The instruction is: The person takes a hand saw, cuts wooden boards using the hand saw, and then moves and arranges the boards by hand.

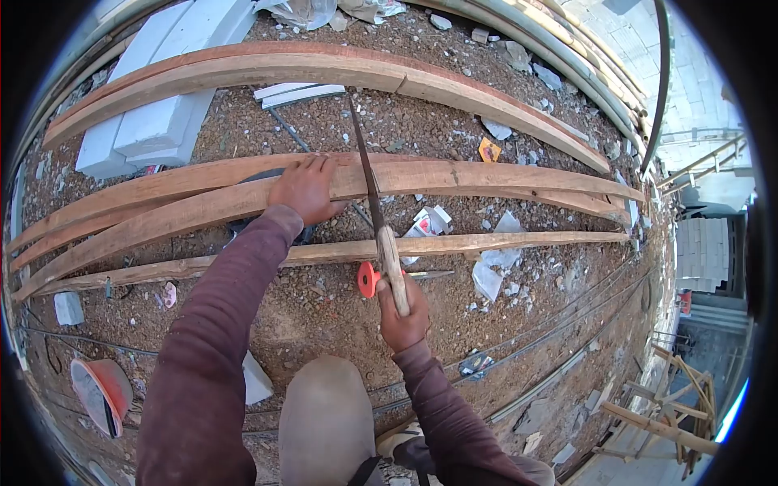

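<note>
My right hand (403,318) is closed round the wooden handle (391,259) of a handsaw. Its long, narrow, dark blade (369,174) points away from me and crosses the upper wooden beam (421,176); I cannot tell how deep it sits in the wood. To the left of the blade, my left hand (306,191) grips that same beam, fingers over its far edge. Other beams lie close beneath and beside it. A thinner wooden strip (502,241) runs nearer to me, under the saw handle. Beside my right hand is a red-orange round object (369,279), partly hidden.
Beyond lies another long beam (267,71) over white blocks (162,121). An orange bucket (104,395) lies tipped at the lower left. Rubble and paper scraps (429,221) litter the soil. Thin rods (535,340) run along the right; poles (559,65) line the far side.
</note>
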A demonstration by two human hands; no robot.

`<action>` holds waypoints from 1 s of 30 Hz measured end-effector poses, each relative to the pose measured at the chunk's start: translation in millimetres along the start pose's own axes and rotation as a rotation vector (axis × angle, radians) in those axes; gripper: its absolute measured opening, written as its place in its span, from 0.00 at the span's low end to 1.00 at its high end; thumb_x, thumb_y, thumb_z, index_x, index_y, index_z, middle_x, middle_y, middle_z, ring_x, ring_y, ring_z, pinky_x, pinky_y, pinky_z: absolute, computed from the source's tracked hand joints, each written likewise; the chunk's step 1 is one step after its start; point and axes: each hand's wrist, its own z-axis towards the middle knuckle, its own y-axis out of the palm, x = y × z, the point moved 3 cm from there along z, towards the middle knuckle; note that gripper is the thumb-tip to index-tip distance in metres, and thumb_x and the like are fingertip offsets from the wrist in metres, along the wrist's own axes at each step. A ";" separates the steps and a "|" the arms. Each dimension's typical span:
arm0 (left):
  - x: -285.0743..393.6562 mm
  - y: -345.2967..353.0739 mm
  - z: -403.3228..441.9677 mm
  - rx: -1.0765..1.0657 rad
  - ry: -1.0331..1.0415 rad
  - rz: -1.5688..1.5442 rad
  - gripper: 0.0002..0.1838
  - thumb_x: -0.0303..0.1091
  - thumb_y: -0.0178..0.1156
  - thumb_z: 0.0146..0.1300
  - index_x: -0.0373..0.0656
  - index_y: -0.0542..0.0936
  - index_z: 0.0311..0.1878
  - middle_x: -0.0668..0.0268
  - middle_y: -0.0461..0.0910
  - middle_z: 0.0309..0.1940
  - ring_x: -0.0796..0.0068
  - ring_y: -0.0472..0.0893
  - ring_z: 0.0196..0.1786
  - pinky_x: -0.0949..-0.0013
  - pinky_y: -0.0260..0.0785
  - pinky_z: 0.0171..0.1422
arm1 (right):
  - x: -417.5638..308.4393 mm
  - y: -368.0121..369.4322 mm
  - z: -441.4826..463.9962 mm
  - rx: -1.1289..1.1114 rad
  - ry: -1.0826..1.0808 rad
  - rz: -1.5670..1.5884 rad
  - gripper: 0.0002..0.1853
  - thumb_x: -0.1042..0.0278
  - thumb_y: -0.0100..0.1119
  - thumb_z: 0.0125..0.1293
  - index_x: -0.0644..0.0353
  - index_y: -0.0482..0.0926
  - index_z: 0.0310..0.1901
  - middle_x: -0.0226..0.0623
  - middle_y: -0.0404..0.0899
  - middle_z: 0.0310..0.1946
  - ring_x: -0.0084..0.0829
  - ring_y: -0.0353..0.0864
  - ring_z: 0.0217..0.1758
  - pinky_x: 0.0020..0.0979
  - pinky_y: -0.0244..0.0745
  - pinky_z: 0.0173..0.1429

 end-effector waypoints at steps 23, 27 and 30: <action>-2.7 4.5 0.5 0.036 -0.001 -0.009 0.48 0.64 0.70 0.58 0.36 0.70 0.71 0.47 0.74 0.70 0.52 0.73 0.74 0.53 0.64 0.78 | 13.4 -41.9 -89.3 0.015 0.108 -0.050 0.07 0.69 0.66 0.72 0.63 0.83 0.42 0.34 0.76 0.24 0.24 0.75 0.27 0.32 0.72 0.34; -4.2 1.0 -0.6 0.029 -0.011 -0.007 0.48 0.64 0.71 0.58 0.37 0.69 0.71 0.47 0.74 0.70 0.52 0.73 0.74 0.53 0.64 0.78 | 6.8 13.3 26.9 -0.033 0.014 0.081 0.07 0.69 0.66 0.73 0.63 0.83 0.41 0.31 0.74 0.24 0.22 0.72 0.28 0.32 0.70 0.34; -1.3 0.8 -1.4 0.031 -0.007 -0.027 0.48 0.64 0.72 0.57 0.36 0.70 0.71 0.47 0.74 0.70 0.52 0.72 0.74 0.53 0.64 0.78 | 11.2 -21.5 -44.3 -0.030 0.125 0.041 0.07 0.69 0.66 0.73 0.64 0.84 0.43 0.33 0.78 0.26 0.24 0.78 0.31 0.31 0.74 0.38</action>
